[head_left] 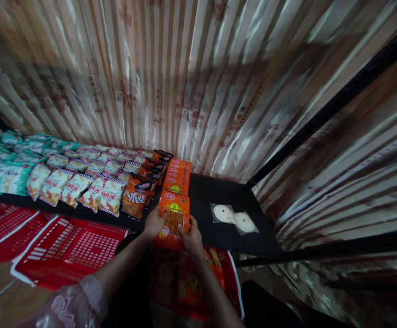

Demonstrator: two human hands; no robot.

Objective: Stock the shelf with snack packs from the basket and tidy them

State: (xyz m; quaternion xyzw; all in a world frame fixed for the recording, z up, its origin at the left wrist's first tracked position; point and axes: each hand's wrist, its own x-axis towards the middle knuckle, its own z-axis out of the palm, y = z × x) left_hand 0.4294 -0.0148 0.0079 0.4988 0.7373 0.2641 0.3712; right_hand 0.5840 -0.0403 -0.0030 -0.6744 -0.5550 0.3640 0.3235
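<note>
An orange snack packet with a clear window showing brown sticks lies between my two hands at the front of the black shelf. My left hand grips its left edge. On the right edge, my right hand pinches it, thumb on top. Just behind is an overlapping row of matching orange packets. Black-and-orange snack bags stand directly to the left of my left hand. Below my hands, a red basket holds more orange packets, partly hidden by my right forearm.
White-and-orange bags and teal bags fill the shelf's left side. Two round white items in clear wrap lie at right. Red baskets stand below left. A striped curtain hangs behind; a black pole slants at right.
</note>
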